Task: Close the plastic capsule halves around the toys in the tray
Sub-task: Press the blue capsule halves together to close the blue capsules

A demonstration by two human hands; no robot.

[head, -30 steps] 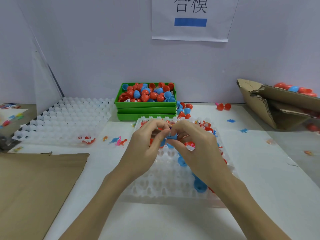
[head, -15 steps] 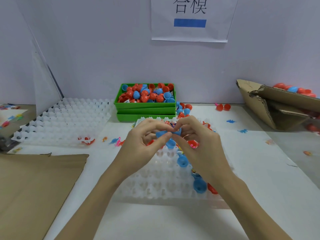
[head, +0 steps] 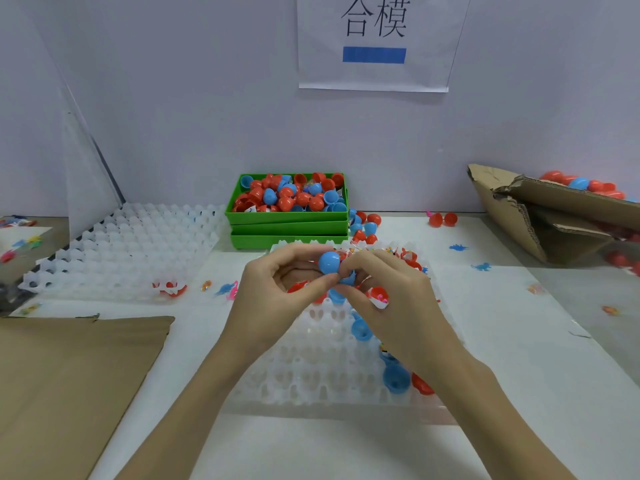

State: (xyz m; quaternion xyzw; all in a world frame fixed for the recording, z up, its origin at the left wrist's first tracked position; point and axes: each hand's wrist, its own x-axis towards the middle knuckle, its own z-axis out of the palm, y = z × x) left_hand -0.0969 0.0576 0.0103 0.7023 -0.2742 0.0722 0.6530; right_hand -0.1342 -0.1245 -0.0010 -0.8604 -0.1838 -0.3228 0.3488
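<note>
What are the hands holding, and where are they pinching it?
A blue capsule. Left hand fingertips grip the rounded upper half; right hand fingertips grip the lower half. Whether it is snapped shut cannot be told.

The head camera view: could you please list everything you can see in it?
Blue capsule: one, blue, held between both hands above the tray.
Tray: one, translucent white, centre, holding loose blue and red halves.
Spare tray: one, translucent white, left.
Green bins: stacked, green, behind the tray, top one full of red and blue halves.
Cardboard box: one, brown, right, red and blue capsules inside.
Cardboard sheet: one, brown, near left.
Sign: one, white, on the wall.
Left hand: one, fingers on the capsule.
Right hand: one, likewise.
</note>
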